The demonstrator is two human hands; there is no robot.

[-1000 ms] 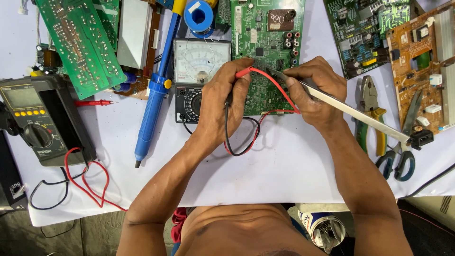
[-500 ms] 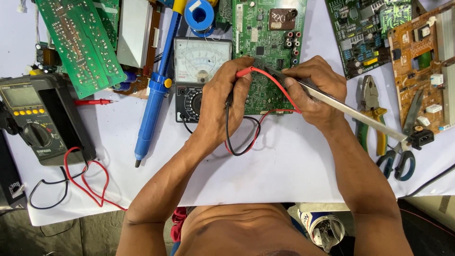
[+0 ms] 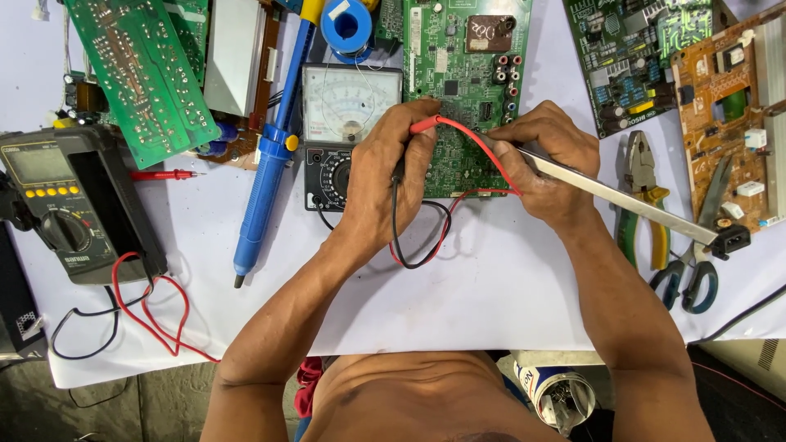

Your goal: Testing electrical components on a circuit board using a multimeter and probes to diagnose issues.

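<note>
Barely anything shifts across the last second: we see the green circuit board (image 3: 465,90) lying where it lay, at the middle of the bench's far edge, and both hands parked on its near half just as before. That stillness reads, in our judgement, as a measurement being held steady rather than a move under way.

The left hand (image 3: 391,176) stays clenched around the red probe (image 3: 427,124), its tip pressed toward the board's centre, with the red lead (image 3: 483,155) arching over to the right and a black lead (image 3: 409,245) looping down onto the white bench cover (image 3: 458,319). The right hand (image 3: 547,160) keeps its grip on a long flat metal tool (image 3: 622,200), whose tip sits against the board beside the probe; its shaft runs off toward the bench's right edge.

Just left of the board and touching the left hand's knuckles sits the analogue meter (image 3: 350,106), its needle too small for us to read. Farther left a blue desoldering pump (image 3: 274,155) lies slanted, and a dark digital multimeter (image 3: 70,205) rests near the left edge with its own red and black wires coiled beside it. Near the right edge lie pliers (image 3: 643,184), scissors (image 3: 696,274), and an orange board (image 3: 725,106); another green board (image 3: 135,74) fills the far left corner.
</note>
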